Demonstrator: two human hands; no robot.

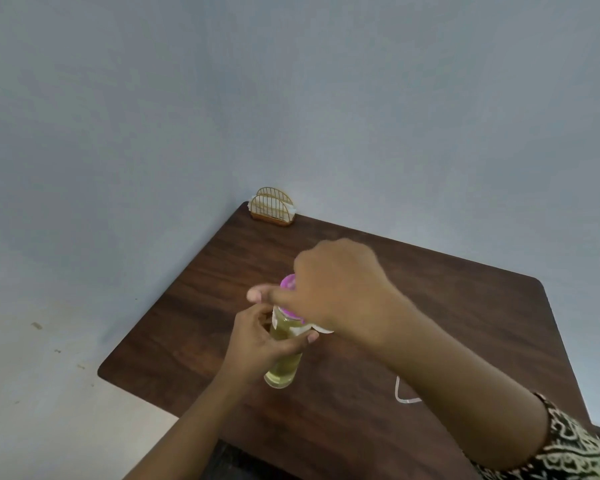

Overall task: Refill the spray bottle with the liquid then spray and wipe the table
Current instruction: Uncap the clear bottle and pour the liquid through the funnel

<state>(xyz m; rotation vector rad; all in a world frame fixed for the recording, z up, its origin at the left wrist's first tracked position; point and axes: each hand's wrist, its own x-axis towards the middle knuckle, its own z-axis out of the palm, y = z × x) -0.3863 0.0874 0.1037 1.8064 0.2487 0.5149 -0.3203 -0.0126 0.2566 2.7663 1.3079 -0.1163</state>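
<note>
1. The spray bottle is a clear cylinder holding pale yellow liquid. It stands upright, or close to it, on the surface a little left of the middle and toward the near edge; its long axis runs up toward the camera.
2. The left hand comes in from the near-left corner, and its fingers are clamped round the upper body of the bottle, steadying it.
3. The right hand is directly over the bottle's top, knuckles up. Its fingers are closed down on the pink spray head, which sits on the neck right under the palm. Both hands are on the bottle, so neither is nearer.
4. Judging from this hold, the step in hand is turning the spray head on the neck; whether it is being loosened or tightened cannot be told. The twist should go about the bottle's upright axis, with the left hand resisting.
5. A small white loop lies on the surface to the right of the bottle, partly behind the right forearm; what it is cannot be told.
6. A gold wire napkin holder with white napkins stands at the far-left corner, well apart from the hands.
7. The surface is dark wood grain with rounded corners, set against pale blue walls; a light floor shows at left.
</note>
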